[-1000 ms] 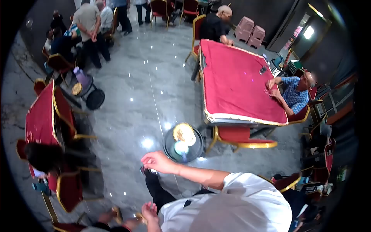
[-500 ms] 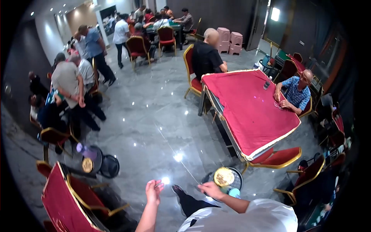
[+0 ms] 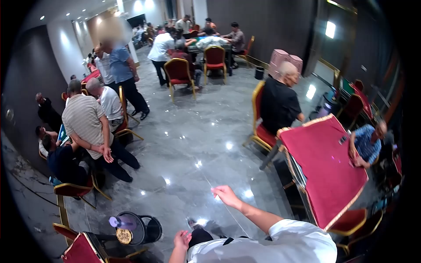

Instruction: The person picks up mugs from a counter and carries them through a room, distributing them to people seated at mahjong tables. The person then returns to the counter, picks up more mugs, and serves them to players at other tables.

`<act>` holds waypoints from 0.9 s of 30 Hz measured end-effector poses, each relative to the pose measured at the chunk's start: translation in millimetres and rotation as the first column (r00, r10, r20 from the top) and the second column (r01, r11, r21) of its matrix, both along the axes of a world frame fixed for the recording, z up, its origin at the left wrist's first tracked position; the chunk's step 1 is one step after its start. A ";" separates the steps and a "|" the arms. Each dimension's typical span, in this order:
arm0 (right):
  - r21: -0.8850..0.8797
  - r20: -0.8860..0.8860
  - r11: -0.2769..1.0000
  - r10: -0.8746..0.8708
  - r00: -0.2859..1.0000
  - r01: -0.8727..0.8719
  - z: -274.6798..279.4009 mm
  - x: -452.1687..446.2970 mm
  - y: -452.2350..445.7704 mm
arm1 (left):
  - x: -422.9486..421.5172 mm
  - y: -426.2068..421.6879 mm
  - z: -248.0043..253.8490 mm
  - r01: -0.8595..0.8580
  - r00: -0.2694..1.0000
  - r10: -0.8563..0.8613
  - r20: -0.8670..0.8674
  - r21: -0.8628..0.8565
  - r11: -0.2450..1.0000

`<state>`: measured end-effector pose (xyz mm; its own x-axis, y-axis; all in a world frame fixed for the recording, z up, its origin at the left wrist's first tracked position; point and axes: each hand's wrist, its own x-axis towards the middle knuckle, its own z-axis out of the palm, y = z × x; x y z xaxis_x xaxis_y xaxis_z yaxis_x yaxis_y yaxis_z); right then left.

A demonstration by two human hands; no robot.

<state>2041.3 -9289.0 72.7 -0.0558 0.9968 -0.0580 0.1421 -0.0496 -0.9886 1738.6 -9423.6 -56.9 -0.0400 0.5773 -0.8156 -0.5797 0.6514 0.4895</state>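
My right hand is stretched forward over the grey tiled floor, its fingers closed in a pinch. A small pale spot shows at the fingertips, too small to name. Lower down, close to my body, my left hand is palm up with loosely bent fingers and nothing visible in it. Neither hand touches any furniture. Nearest to the left hand is a round black side stand, which bears a purple-lidded cup and a round golden dish.
On the right, a table with a red cloth has two seated people beside it. A standing person is at the left by a seated group. Further back, people surround a green table. Red chairs stand about the shiny floor.
The view has swung right-to-left and forward, so the red table sits further right. My right hand has reached forward and my left hand has lowered. A distant person in white now leans over the green table.
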 end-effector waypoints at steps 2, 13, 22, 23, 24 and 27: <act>-0.035 -0.018 0.996 0.083 0.996 -0.083 22.3 -22.2 92.0 | -33.5 43.0 -20.1 -0.230 0.973 0.230 -0.011 -0.060 0.971; -0.490 0.196 0.867 0.005 0.981 0.093 -94.1 4.7 326.5 | -27.9 522.1 90.6 -0.164 0.985 0.142 0.094 0.301 0.940; -0.555 0.228 0.780 -0.191 0.955 0.289 -164.5 62.1 545.6 | 26.1 835.2 121.7 -0.076 0.993 0.028 0.111 0.454 0.888; -0.329 0.364 0.914 -0.111 0.925 0.239 -188.5 81.5 599.1 | 29.9 859.1 118.7 -0.096 0.991 0.049 0.124 0.414 0.905; -0.138 0.491 0.981 -0.052 0.870 0.137 -204.4 84.7 618.0 | 25.0 873.6 93.4 -0.199 0.970 0.122 0.212 0.396 0.897; -0.454 0.199 0.862 -0.146 0.969 0.224 -124.5 62.3 766.7 | 12.2 919.8 92.4 -0.237 0.971 0.208 0.118 0.339 0.910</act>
<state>2103.7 -8522.3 -51.8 0.1750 0.8395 -0.5144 0.2307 -0.5429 -0.8075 1750.8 -8503.8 35.4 -0.1450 0.8087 -0.5701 -0.7352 0.2975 0.6091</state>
